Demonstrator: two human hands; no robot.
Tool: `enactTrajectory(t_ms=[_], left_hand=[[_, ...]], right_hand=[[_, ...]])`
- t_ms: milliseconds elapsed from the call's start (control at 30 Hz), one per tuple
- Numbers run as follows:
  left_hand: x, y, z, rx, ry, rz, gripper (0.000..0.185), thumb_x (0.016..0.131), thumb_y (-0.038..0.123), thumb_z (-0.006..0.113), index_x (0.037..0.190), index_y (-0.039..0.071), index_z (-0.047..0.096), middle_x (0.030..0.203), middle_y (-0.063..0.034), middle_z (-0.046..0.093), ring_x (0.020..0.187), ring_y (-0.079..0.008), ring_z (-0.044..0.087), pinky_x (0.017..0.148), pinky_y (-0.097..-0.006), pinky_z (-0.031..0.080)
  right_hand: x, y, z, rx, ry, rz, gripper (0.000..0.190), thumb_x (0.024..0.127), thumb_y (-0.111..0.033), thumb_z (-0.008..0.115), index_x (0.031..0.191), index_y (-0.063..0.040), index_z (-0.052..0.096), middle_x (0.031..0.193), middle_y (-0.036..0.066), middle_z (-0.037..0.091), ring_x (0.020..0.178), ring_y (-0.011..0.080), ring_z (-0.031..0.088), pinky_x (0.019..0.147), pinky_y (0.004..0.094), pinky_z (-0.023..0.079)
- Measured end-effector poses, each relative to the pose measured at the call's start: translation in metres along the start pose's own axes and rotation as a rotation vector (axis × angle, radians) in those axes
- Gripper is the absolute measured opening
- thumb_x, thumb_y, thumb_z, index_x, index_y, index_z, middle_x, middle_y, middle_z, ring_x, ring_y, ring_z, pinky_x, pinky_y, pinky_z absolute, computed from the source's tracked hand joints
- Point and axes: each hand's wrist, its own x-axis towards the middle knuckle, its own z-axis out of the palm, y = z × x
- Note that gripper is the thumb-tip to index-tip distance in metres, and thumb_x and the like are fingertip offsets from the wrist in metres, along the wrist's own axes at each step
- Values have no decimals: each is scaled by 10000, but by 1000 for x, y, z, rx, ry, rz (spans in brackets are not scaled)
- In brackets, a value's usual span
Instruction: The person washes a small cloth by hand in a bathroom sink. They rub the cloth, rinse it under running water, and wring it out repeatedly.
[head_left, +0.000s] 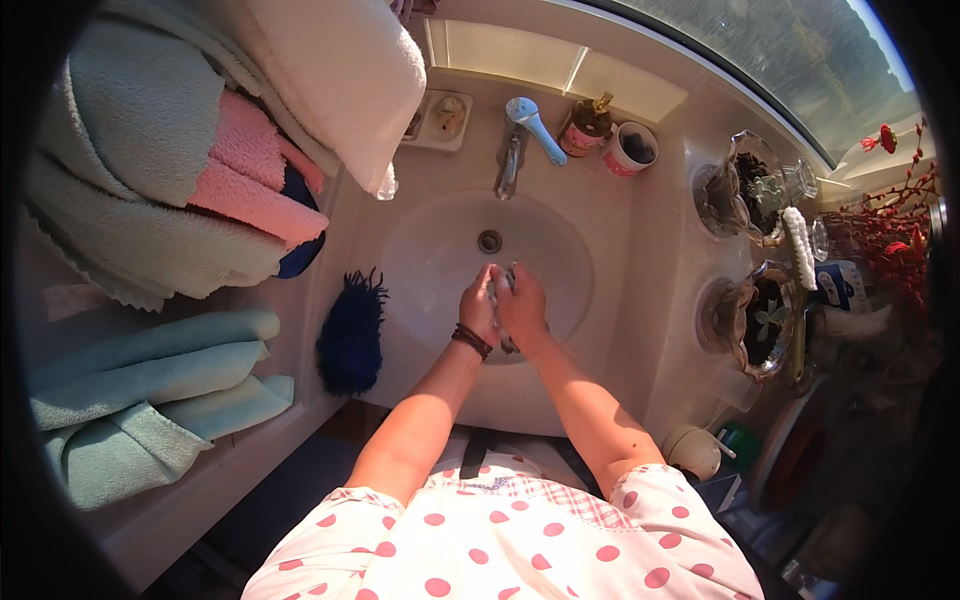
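Both hands meet over the front part of a white oval washbasin (420, 262). My left hand (478, 307), with dark bead bracelets (471, 340) at the wrist, is pressed against my right hand (523, 306). A small greyish item (510, 346) is squeezed between them; fingers hide most of it, and I cannot tell what it is. Just beyond my fingertips lies the round metal drain (490, 241). Farther back stands a chrome faucet (510, 161) with a pale blue cover (536, 129) on its handle; no running water shows under it.
A dark blue chenille mitt (351, 337) lies on the counter left of the basin. Towels (255, 202) hang and lie at the left. Behind are a soap dish (448, 120), a pump bottle (587, 127) and a cup (630, 150). Glass planters (765, 322) line the right ledge.
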Motion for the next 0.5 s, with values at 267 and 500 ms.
enactTrajectory(t_ms=[267, 500], left_hand=[[-20, 6, 26, 218, 301, -2, 306, 908, 412, 549, 991, 117, 549, 894, 1, 569, 831, -114, 567, 675, -270, 468], [26, 21, -42, 211, -252, -106, 351, 923, 418, 518, 973, 81, 603, 889, -34, 571, 837, -140, 567, 715, -282, 467]], right_hand=[[20, 19, 18, -97, -82, 228, 299, 840, -266, 578, 751, 17, 534, 683, 237, 557, 665, 422, 547, 593, 444, 442], [-8, 12, 38, -57, -66, 117, 326, 873, -305, 568, 961, 5, 613, 808, 243, 621, 802, 425, 596, 685, 438, 480]])
